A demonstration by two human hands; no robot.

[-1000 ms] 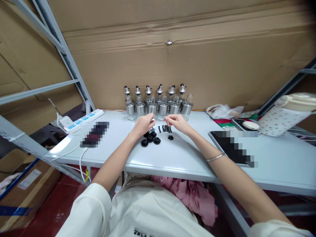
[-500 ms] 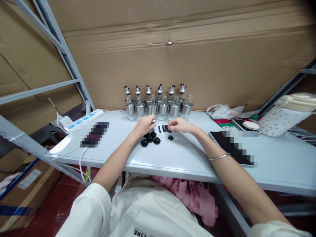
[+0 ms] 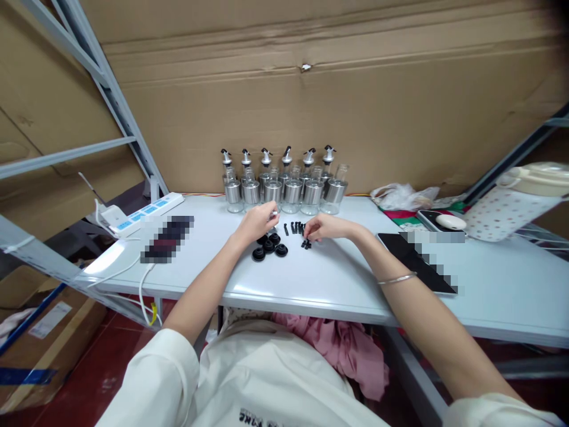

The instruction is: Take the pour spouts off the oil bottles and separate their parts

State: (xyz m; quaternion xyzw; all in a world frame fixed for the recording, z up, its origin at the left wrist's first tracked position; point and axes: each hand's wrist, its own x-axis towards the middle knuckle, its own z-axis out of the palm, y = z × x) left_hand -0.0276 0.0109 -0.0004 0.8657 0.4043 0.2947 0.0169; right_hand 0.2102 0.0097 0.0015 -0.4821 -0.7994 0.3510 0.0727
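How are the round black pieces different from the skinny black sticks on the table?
The round pieces are wide and circular, while the skinny sticks are long and narrow. The round pieces sit bunched together, but the skinny sticks lie roughly side by side in a row. The round pieces are closer to the table's front edge than the skinny sticks. Both are black and rest on the table.

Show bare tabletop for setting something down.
Free: between the pixelated item and left forearm; between round black parts and table's front edge; right of the tablet, in front of the spotted jug. Crowded: around the left hand, right hand and bottles.
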